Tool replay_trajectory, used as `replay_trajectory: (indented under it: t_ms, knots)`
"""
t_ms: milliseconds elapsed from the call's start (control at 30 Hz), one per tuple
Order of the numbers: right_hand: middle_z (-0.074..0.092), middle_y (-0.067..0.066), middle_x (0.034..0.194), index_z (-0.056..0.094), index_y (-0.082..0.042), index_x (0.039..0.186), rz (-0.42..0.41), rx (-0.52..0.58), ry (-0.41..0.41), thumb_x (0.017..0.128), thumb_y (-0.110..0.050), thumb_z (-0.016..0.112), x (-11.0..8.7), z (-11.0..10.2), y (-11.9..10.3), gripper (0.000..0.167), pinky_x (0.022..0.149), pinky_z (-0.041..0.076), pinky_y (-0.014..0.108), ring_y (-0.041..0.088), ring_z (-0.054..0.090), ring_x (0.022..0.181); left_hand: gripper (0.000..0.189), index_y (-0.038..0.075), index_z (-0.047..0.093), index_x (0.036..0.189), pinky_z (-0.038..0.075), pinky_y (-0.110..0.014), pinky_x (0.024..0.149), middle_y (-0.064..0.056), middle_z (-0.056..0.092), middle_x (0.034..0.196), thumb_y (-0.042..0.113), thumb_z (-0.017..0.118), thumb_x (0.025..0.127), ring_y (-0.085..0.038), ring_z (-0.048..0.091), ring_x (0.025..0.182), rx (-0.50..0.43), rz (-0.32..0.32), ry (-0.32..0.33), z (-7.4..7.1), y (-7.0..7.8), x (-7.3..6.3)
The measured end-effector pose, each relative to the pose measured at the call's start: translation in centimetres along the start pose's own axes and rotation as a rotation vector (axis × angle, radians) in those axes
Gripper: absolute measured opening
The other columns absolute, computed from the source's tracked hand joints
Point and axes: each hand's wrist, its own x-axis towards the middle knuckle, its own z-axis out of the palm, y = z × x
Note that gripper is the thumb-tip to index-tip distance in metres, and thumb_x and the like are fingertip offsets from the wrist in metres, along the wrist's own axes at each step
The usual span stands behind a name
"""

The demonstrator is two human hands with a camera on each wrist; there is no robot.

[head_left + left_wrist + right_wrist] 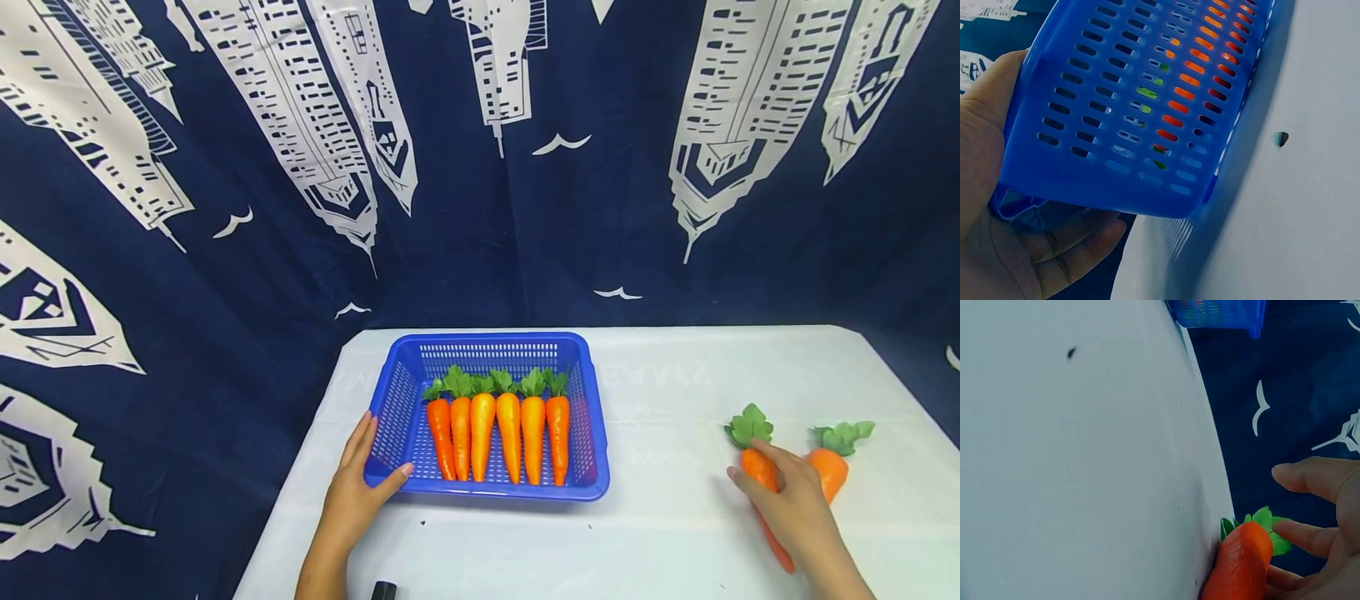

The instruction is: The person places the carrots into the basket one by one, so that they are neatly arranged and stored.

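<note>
A blue plastic basket (495,492) stands on the white table with several orange toy carrots (482,433) lined up side by side, green tops toward the back wall. My left hand (352,492) rests at its front left corner, thumb and fingers spread around the corner; the left wrist view shows the slotted basket wall close up. At the right, my right hand (795,500) is over a toy carrot (759,467) with a leafy top. In the right wrist view the thumb stands apart from this carrot (1238,565), and the fingers are beside it.
Another carrot (831,471) lies just right of the right hand, partly hidden by it. A small black object (384,591) shows at the bottom edge. Behind the table hangs a dark blue cloth (525,242) printed with white buildings and birds.
</note>
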Motion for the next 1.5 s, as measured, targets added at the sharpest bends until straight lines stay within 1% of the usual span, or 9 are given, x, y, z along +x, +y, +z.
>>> replay_trajectory:
  t_ms: [267, 467, 733, 900, 967, 1067, 1200, 1300, 1500]
  knots:
    - [0.022, 0.044, 0.151, 0.03, 0.0, 0.156, -0.017, -0.075, -0.058, 0.099, -0.053, 0.056, 0.5, 0.1, 0.1, 0.082, 0.101, 0.03, 0.08, 0.063, 0.024, 0.134, 0.097, 0.019, 0.026, 0.162, 0.025, -0.069, 0.117, 0.004, 0.015, 0.171, 0.048, 0.079, 0.085, -0.038, 0.021, 0.156, 0.0, 0.02, 0.007, 0.1, 0.0, 0.0]
    - [0.026, 0.045, 0.146, 0.03, 0.003, 0.154, -0.095, -0.101, -0.101, 0.096, -0.033, 0.066, 0.7, -0.1, 0.3, 0.078, 0.1, 0.029, 0.079, 0.062, 0.026, 0.131, 0.097, 0.023, 0.025, 0.162, 0.025, -0.068, 0.118, 0.01, 0.013, 0.171, 0.049, 0.079, 0.085, -0.035, 0.02, 0.157, -0.002, 0.002, 0.002, 0.0, 0.0, 0.0]
    - [0.029, 0.046, 0.142, 0.029, -0.001, 0.156, -0.095, -0.033, -0.105, 0.095, -0.027, 0.067, 1.0, -0.1, -0.4, 0.077, 0.096, 0.044, 0.07, 0.061, 0.044, 0.123, 0.098, 0.025, 0.024, 0.162, 0.024, -0.067, 0.119, 0.012, 0.011, 0.171, 0.049, 0.079, 0.085, -0.035, 0.019, 0.157, 0.001, -0.01, -0.008, 0.0, -0.1, 0.0]
    - [0.031, 0.045, 0.14, 0.031, -0.001, 0.156, -0.119, 0.014, -0.08, 0.096, -0.025, 0.066, 1.2, -0.2, -1.2, 0.073, 0.096, 0.047, 0.067, 0.062, 0.045, 0.126, 0.097, 0.024, 0.024, 0.162, 0.024, -0.066, 0.119, 0.011, 0.011, 0.171, 0.049, 0.078, 0.085, -0.035, 0.019, 0.157, 0.002, -0.008, -0.007, 0.0, -0.1, 0.0]
    - [0.033, 0.044, 0.139, 0.032, -0.002, 0.156, -0.125, 0.019, -0.067, 0.096, -0.025, 0.066, 1.3, -0.3, -1.8, 0.072, 0.093, 0.052, 0.062, 0.061, 0.048, 0.124, 0.097, 0.024, 0.024, 0.162, 0.024, -0.065, 0.119, 0.011, 0.011, 0.171, 0.049, 0.078, 0.085, -0.035, 0.019, 0.157, 0.003, -0.006, -0.008, -0.1, -0.1, 0.0]
    - [0.033, 0.042, 0.14, 0.032, -0.003, 0.156, -0.15, 0.047, -0.061, 0.096, -0.024, 0.066, 1.6, -0.4, -2.6, 0.072, 0.081, 0.061, 0.042, 0.058, 0.053, 0.121, 0.097, 0.024, 0.024, 0.162, 0.024, -0.065, 0.12, 0.011, 0.012, 0.171, 0.048, 0.079, 0.085, -0.035, 0.019, 0.157, 0.003, -0.006, -0.006, -0.1, -0.2, 0.0]
    - [0.031, 0.041, 0.143, 0.028, -0.007, 0.159, -0.17, 0.106, -0.064, 0.098, -0.027, 0.066, 1.6, -0.5, -4.0, 0.074, 0.068, 0.057, 0.021, 0.056, 0.056, 0.119, 0.097, 0.023, 0.024, 0.162, 0.024, -0.065, 0.12, 0.01, 0.012, 0.171, 0.047, 0.079, 0.085, -0.034, 0.018, 0.157, -0.007, 0.0, -0.004, -0.1, -0.2, 0.1]
    - [0.029, 0.04, 0.144, 0.027, -0.01, 0.16, -0.192, 0.149, -0.061, 0.099, -0.03, 0.064, 1.4, -0.5, -5.1, 0.074, 0.068, 0.059, 0.023, 0.055, 0.055, 0.12, 0.097, 0.023, 0.025, 0.162, 0.024, -0.065, 0.12, 0.01, 0.012, 0.171, 0.047, 0.079, 0.085, -0.034, 0.018, 0.158, -0.014, 0.001, -0.005, -0.1, -0.2, 0.1]
    - [0.027, 0.036, 0.149, 0.027, -0.013, 0.16, -0.235, 0.209, -0.057, 0.101, -0.036, 0.062, 1.3, -0.4, -7.8, 0.073, 0.077, 0.063, 0.039, 0.053, 0.053, 0.124, 0.098, 0.025, 0.024, 0.162, 0.023, -0.065, 0.12, 0.011, 0.012, 0.171, 0.049, 0.079, 0.085, -0.034, 0.018, 0.158, -0.012, -0.005, -0.001, 0.0, -0.1, 0.1]
